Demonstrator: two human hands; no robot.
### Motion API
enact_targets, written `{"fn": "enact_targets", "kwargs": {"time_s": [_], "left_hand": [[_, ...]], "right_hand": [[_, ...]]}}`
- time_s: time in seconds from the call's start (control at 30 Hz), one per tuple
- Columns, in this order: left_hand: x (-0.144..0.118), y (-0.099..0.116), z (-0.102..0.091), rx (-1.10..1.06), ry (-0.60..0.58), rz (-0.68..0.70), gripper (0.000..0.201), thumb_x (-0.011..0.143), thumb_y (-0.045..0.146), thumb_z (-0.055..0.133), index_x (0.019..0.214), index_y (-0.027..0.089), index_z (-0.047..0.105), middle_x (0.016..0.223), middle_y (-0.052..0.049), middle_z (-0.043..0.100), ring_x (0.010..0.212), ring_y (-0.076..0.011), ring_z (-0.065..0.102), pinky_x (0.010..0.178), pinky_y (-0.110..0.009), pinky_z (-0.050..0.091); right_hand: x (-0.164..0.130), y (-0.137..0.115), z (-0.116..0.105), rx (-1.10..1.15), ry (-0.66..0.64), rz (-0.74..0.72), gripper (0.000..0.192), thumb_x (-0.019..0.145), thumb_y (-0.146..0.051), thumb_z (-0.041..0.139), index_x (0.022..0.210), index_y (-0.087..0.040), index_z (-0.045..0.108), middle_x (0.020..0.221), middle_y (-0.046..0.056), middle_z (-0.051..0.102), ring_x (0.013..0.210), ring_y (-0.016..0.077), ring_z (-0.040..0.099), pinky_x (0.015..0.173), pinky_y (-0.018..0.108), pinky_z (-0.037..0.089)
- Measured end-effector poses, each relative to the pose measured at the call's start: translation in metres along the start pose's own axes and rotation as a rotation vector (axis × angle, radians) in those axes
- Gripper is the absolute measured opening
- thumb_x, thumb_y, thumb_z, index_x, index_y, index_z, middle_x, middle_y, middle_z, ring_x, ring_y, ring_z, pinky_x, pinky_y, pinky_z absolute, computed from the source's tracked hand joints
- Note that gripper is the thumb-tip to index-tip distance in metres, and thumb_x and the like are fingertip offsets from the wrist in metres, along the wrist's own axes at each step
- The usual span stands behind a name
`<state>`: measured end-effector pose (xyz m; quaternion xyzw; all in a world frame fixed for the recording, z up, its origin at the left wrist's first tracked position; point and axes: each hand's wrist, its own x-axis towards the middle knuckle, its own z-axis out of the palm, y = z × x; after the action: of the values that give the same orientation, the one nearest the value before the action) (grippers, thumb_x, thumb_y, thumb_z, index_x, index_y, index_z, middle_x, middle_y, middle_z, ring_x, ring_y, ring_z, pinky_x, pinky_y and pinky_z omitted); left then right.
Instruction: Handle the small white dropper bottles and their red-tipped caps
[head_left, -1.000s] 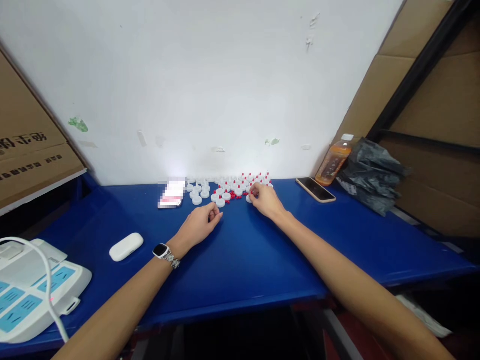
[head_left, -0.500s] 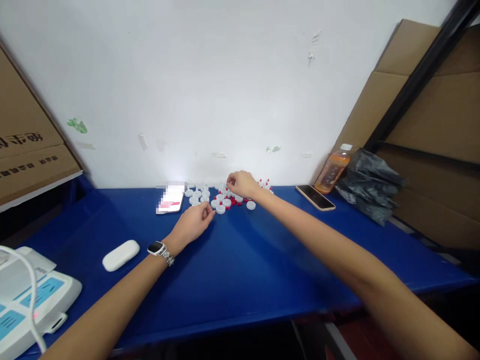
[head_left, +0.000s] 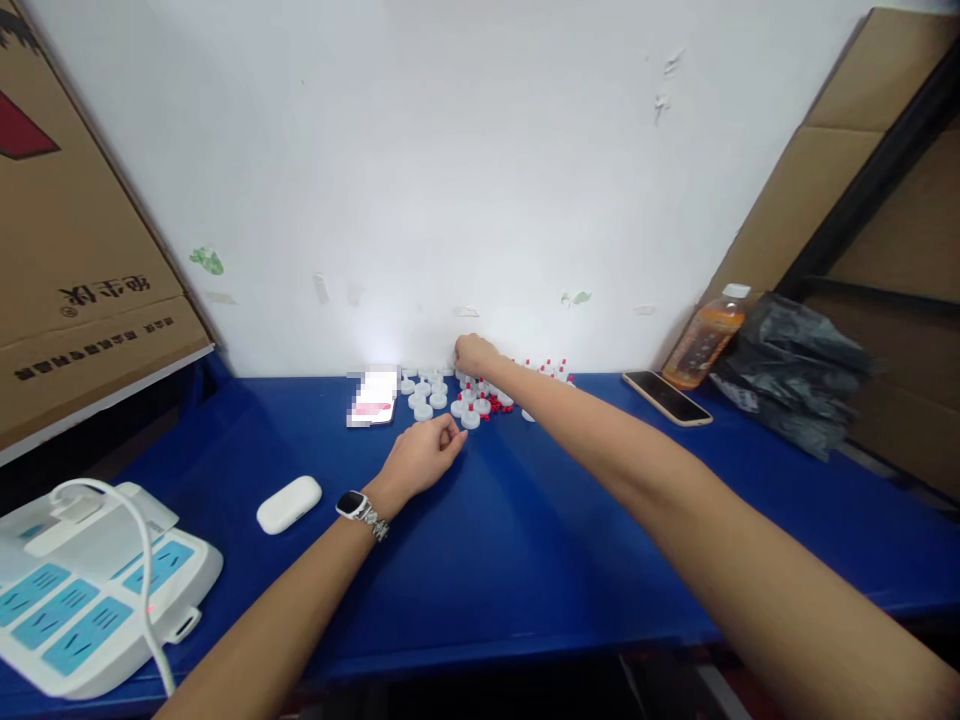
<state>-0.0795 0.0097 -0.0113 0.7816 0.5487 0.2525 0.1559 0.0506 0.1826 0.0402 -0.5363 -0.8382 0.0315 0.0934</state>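
My right hand (head_left: 474, 355) reaches to the back of the pile, close to the wall, with its fingers curled downward among the white caps. Its fingertips are mostly hidden, and I cannot see what they hold. My left hand (head_left: 427, 455) rests at the front of the pile, its fingers bent and pinched together just before a white round cap (head_left: 470, 420) with a red tip. Whether anything is between them cannot be seen. To the left lie several plain white caps (head_left: 423, 411). Loose small red tips (head_left: 501, 404) are heaped in the middle, beside more red-tipped caps.
A lit phone (head_left: 379, 390) lies left of the caps, a white earbud case (head_left: 289, 504) nearer me. A power strip (head_left: 196, 570) with a white cable sits front left. On the right are a dark phone (head_left: 667, 397), an orange drink bottle (head_left: 705, 340) and a black plastic bag (head_left: 795, 370).
The camera has turned left, so everything appears further right. Relative to the caps, my right hand has moved left and back toward the wall; my left hand has drawn slightly toward me.
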Motion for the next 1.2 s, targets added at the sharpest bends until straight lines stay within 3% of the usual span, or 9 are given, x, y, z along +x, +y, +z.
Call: {"fn": "enact_targets", "kwargs": {"time_s": [0.2,0.3,0.4,0.47,0.57,0.7,0.83,0.97,1.2], "left_hand": [[0.000,0.000,0.000,-0.106,0.083,-0.003,0.026,0.094,0.047,0.046,0.089,0.022,0.055,0.069,0.001,0.060,0.061,-0.0161,0.055,0.057,-0.027,0.035],[0.000,0.003,0.000,-0.145,0.248,-0.002,0.030,0.092,0.049,0.050,0.105,0.021,0.052,0.081,-0.001,0.060,0.069,-0.0160,0.056,0.064,-0.028,0.042],[-0.003,0.011,0.000,-0.145,0.330,0.032,0.045,0.089,0.053,0.055,0.119,0.020,0.046,0.104,-0.006,0.058,0.077,-0.0162,0.057,0.073,-0.030,0.046],[-0.005,0.016,0.002,-0.138,0.238,0.090,0.047,0.090,0.053,0.054,0.124,0.021,0.044,0.109,-0.007,0.057,0.080,-0.0169,0.057,0.074,-0.031,0.046],[-0.007,0.021,0.006,-0.127,0.025,0.180,0.030,0.097,0.047,0.043,0.113,0.022,0.052,0.100,-0.004,0.059,0.081,-0.0181,0.057,0.074,-0.031,0.045],[-0.007,0.020,0.012,-0.078,-0.035,0.191,0.030,0.101,0.044,0.034,0.095,0.021,0.053,0.088,-0.003,0.059,0.077,-0.0181,0.054,0.070,-0.031,0.042],[-0.007,0.018,0.012,-0.023,-0.037,0.164,0.028,0.099,0.046,0.036,0.093,0.021,0.048,0.088,-0.003,0.058,0.075,-0.0181,0.054,0.066,-0.029,0.040],[-0.008,0.016,0.010,0.019,-0.064,0.169,0.021,0.097,0.042,0.041,0.093,0.022,0.045,0.093,-0.004,0.058,0.078,-0.0191,0.055,0.066,-0.030,0.040],[-0.007,0.016,0.010,0.028,-0.090,0.184,0.017,0.097,0.037,0.038,0.092,0.022,0.044,0.088,-0.002,0.054,0.075,-0.0186,0.053,0.068,-0.032,0.041]], "right_hand": [[-0.026,-0.002,-0.021,0.114,0.157,-0.037,0.022,0.083,-0.012,0.054,0.095,-0.011,0.073,0.098,0.015,0.074,0.090,0.0222,0.068,0.080,0.029,0.049],[-0.066,-0.001,-0.029,0.400,0.292,-0.134,0.013,0.082,-0.018,0.059,0.082,-0.014,0.071,0.079,0.007,0.072,0.074,0.0164,0.065,0.069,0.025,0.047],[-0.118,-0.001,-0.023,0.700,0.247,-0.176,0.011,0.081,-0.024,0.064,0.076,-0.015,0.068,0.068,0.003,0.068,0.062,0.0137,0.060,0.060,0.025,0.044],[-0.147,-0.001,-0.014,0.876,0.178,-0.224,0.015,0.084,-0.030,0.063,0.078,-0.016,0.067,0.068,0.002,0.067,0.061,0.0136,0.059,0.057,0.025,0.043],[-0.172,0.001,0.002,0.987,0.130,-0.233,0.019,0.085,-0.034,0.063,0.081,-0.017,0.067,0.072,0.003,0.069,0.064,0.0143,0.060,0.059,0.025,0.044],[-0.174,0.013,0.012,0.890,0.205,-0.212,0.020,0.090,-0.033,0.056,0.084,-0.017,0.066,0.075,0.003,0.069,0.066,0.0144,0.059,0.062,0.026,0.044],[-0.169,0.027,0.016,0.477,0.336,-0.158,0.016,0.091,-0.026,0.055,0.084,-0.018,0.067,0.082,0.005,0.069,0.076,0.0168,0.060,0.074,0.030,0.041],[-0.164,0.029,0.021,0.160,0.306,-0.158,0.015,0.091,-0.028,0.059,0.088,-0.018,0.069,0.086,0.007,0.069,0.090,0.0218,0.057,0.085,0.036,0.034],[-0.153,0.020,0.032,0.088,0.283,-0.129,0.014,0.092,-0.028,0.059,0.089,-0.018,0.069,0.093,0.008,0.069,0.095,0.0226,0.055,0.085,0.036,0.031]]}}
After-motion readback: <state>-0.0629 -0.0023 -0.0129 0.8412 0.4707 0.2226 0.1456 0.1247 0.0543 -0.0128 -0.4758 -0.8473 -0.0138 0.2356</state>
